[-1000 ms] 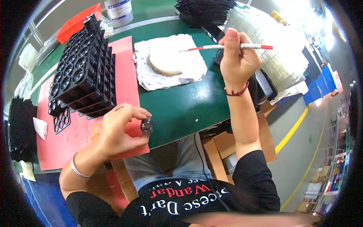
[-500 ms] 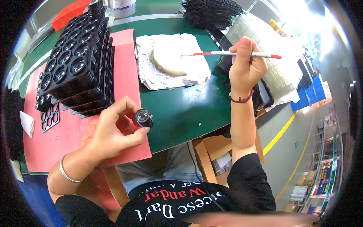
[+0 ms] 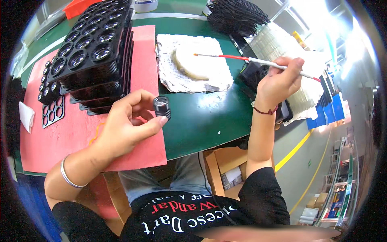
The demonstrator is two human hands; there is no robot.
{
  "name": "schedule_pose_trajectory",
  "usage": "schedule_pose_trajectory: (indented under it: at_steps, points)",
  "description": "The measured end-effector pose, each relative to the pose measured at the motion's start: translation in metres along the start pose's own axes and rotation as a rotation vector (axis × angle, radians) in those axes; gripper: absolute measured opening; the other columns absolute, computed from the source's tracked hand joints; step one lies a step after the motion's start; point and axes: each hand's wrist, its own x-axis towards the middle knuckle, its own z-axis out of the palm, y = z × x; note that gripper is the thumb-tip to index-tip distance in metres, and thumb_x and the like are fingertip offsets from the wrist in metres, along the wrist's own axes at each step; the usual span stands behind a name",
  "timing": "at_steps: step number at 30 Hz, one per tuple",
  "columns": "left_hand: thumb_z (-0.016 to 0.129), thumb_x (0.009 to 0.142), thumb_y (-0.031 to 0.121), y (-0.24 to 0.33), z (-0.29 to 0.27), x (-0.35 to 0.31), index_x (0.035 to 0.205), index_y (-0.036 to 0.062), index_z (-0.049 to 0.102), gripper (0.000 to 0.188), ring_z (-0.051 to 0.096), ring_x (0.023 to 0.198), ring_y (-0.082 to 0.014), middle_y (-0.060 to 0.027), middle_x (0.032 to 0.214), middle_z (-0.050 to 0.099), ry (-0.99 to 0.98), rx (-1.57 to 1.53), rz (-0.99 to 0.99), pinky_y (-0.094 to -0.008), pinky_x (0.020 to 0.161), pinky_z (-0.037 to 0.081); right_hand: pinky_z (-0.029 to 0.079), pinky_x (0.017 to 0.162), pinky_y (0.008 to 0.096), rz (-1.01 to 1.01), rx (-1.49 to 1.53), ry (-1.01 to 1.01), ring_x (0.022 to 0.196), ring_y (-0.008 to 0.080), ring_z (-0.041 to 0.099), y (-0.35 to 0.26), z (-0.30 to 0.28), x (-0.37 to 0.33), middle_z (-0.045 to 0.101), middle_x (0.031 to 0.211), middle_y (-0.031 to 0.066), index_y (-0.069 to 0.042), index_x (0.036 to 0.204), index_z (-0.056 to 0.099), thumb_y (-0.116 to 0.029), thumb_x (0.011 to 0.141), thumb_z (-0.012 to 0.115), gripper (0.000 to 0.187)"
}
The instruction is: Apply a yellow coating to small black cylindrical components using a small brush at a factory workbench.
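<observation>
My left hand [image 3: 125,125] pinches a small black lens barrel [image 3: 162,108] between thumb and fingers. Its glass end is up, and ribs show around its side. In my right hand [image 3: 279,84] is a thin paintbrush [image 3: 264,62] with a white and red handle, held near its rear end. The bristles point left, over a round white disc [image 3: 193,60] with a yellowish rim; whether they touch it I cannot tell. Beneath the disc lies a folded white cloth [image 3: 223,80] with a crumpled edge.
Stacked black trays [image 3: 90,60] of round lenses stand on a pink mat [image 3: 141,149] at left, beside a small holed plate [image 3: 53,112]. A bundle of black strips [image 3: 238,16] and stacked clear trays [image 3: 278,44] lie far right on the green table [image 3: 193,129].
The view has shifted slightly. My right hand has turned and moved right, and the brush tip is now farther over the disc. The lens barrel has tipped, showing more of its side.
</observation>
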Motion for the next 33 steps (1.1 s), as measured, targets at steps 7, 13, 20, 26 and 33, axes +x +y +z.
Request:
schedule_pose_trajectory:
  at_steps: [7,13,20,26,33]
  points:
    - [0.063,0.075,0.015,0.001,0.002,-0.001,0.098,0.0023,0.053,0.029,0.052,0.073,-0.0063,-0.0016,0.088,0.058,0.036,-0.23,-0.036,-0.0189,0.06,0.041,0.025,0.04,0.0198,0.276,0.553,-0.151,0.041,0.0084,0.032,0.004,-0.014,0.016,0.038,0.047,0.0016,-0.006,0.062,0.046,-0.039,0.086,0.04,0.041]
    - [0.063,0.075,0.02,0.008,-0.003,-0.005,0.097,0.0015,0.053,0.03,0.052,0.071,-0.0065,-0.0012,0.083,0.058,0.058,-0.243,-0.082,-0.0191,0.058,0.04,0.021,0.041,0.0214,0.326,0.615,-0.342,0.039,0.0079,0.028,0.0,-0.008,0.012,0.034,0.045,0.0002,-0.008,0.064,0.045,-0.037,0.088,0.037,0.039]
    - [0.064,0.074,0.018,0.008,-0.002,-0.005,0.093,0.0021,0.053,0.027,0.052,0.07,-0.0063,-0.001,0.081,0.057,0.053,-0.261,-0.083,-0.019,0.059,0.04,0.021,0.045,0.0229,0.334,0.581,-0.464,0.04,0.0082,0.025,-0.008,-0.002,0.002,0.031,0.046,-0.0011,-0.009,0.065,0.043,-0.036,0.089,0.035,0.037]
    - [0.065,0.074,0.016,0.008,-0.001,-0.005,0.093,0.0016,0.053,0.027,0.051,0.071,-0.0062,-0.0016,0.082,0.057,0.061,-0.284,-0.05,-0.019,0.06,0.04,0.02,0.046,0.0224,0.302,0.532,-0.496,0.042,0.0074,0.024,-0.006,-0.001,0.0,0.03,0.047,-0.0022,-0.009,0.065,0.042,-0.035,0.089,0.035,0.036]
    - [0.064,0.074,0.016,0.006,-0.002,-0.004,0.092,0.0014,0.053,0.026,0.05,0.067,-0.0059,-0.0017,0.082,0.057,0.058,-0.286,-0.041,-0.0189,0.059,0.04,0.021,0.045,0.0223,0.225,0.496,-0.518,0.042,0.0075,0.025,-0.004,-0.003,0.001,0.032,0.047,-0.0015,-0.008,0.067,0.043,-0.033,0.089,0.037,0.034]
